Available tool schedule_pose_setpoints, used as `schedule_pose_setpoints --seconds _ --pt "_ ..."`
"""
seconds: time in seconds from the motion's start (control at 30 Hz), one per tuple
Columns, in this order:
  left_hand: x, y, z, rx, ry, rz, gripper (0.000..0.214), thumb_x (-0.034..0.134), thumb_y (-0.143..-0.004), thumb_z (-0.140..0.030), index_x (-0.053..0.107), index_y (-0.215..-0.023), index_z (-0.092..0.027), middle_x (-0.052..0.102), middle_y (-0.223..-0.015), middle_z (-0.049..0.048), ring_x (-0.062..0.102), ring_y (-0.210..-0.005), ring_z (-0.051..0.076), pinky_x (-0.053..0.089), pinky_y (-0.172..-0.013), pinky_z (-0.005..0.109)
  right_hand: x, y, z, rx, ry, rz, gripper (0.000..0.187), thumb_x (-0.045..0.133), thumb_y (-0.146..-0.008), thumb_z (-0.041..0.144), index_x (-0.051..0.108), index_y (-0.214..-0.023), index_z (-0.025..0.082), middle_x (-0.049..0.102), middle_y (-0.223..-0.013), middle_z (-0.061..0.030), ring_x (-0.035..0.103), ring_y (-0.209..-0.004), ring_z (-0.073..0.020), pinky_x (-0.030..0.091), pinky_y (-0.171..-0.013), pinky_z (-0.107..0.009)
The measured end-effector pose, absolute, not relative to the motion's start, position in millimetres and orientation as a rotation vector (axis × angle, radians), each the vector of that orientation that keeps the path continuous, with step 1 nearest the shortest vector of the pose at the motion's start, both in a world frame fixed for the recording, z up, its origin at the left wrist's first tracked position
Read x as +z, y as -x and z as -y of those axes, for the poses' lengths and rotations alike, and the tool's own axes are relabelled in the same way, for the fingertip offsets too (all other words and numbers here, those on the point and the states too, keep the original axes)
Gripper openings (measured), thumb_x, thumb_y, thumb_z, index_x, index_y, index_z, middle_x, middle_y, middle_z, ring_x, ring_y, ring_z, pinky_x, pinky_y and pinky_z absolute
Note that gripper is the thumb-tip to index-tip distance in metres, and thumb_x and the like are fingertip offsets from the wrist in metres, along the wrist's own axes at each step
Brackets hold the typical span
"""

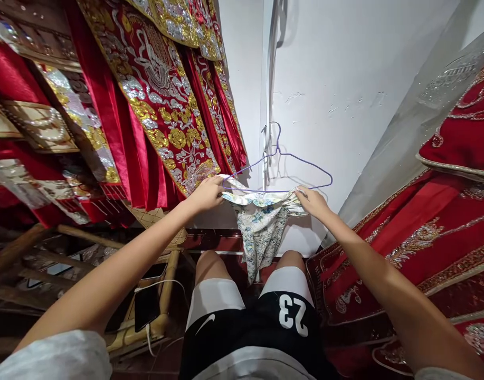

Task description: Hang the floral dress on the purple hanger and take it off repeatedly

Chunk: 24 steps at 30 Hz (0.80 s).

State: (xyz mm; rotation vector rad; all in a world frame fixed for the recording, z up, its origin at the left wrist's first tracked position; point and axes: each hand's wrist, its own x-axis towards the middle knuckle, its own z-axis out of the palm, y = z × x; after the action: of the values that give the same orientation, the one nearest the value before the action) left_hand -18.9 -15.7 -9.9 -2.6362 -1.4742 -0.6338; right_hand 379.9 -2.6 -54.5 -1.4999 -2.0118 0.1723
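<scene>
A purple wire hanger [303,159] is in front of the white wall, its hook uppermost. A thin white garment with a blue and yellow floral print [261,224] drapes down from the hanger's lower bar, between my knees. My left hand [210,193] is closed on the garment's edge at the hanger's left corner; whether it also grips the wire I cannot tell. My right hand [311,200] pinches the gathered cloth just below the bar, short of the hanger's right corner. The hanger's right end sticks out bare past the cloth.
Red costumes with gold and silver sequins [162,95] hang at the left. More red embroidered cloth [416,237] is at the right. A bamboo chair [166,295] at lower left carries a black phone [146,307] with a white cable. A hook rail [265,142] runs down the wall.
</scene>
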Motion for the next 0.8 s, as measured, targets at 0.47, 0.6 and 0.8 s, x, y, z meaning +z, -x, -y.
schedule_pose_setpoints --seconds 0.47,0.6,0.8 --pt "55 -37 -5 -0.817 2.688 1.378 0.047 0.046 -0.087 -0.015 0.058 -0.132 -0.020 0.064 -0.119 0.0140 0.057 -0.115 0.030 0.049 -0.100 0.047 -42 -328 59 0.317 1.296 2.164 0.042 0.048 -0.098 0.042 0.065 -0.131 0.022 0.071 -0.077 -0.0057 0.062 -0.069 -0.0240 0.045 -0.070 -0.033" --pt "50 -24 -20 -0.770 2.621 1.484 0.052 0.046 -0.086 -0.015 0.061 -0.135 -0.018 0.066 -0.114 0.0131 0.060 -0.109 0.029 0.048 -0.098 0.043 -43 -353 66 0.279 1.245 1.826 0.058 0.047 -0.097 0.035 0.045 -0.152 0.021 0.074 -0.105 -0.0127 0.068 -0.079 -0.0261 0.053 -0.080 -0.042" --pt "61 -12 -35 -0.891 2.670 1.409 0.043 0.047 -0.083 -0.020 0.073 -0.117 -0.013 0.067 -0.120 0.0136 0.057 -0.117 0.031 0.041 -0.109 0.049 -19 -418 32 0.628 1.180 1.394 0.042 0.076 -0.076 0.054 0.071 -0.092 0.016 0.074 -0.086 -0.0121 0.069 -0.084 -0.0297 0.059 -0.076 -0.044"
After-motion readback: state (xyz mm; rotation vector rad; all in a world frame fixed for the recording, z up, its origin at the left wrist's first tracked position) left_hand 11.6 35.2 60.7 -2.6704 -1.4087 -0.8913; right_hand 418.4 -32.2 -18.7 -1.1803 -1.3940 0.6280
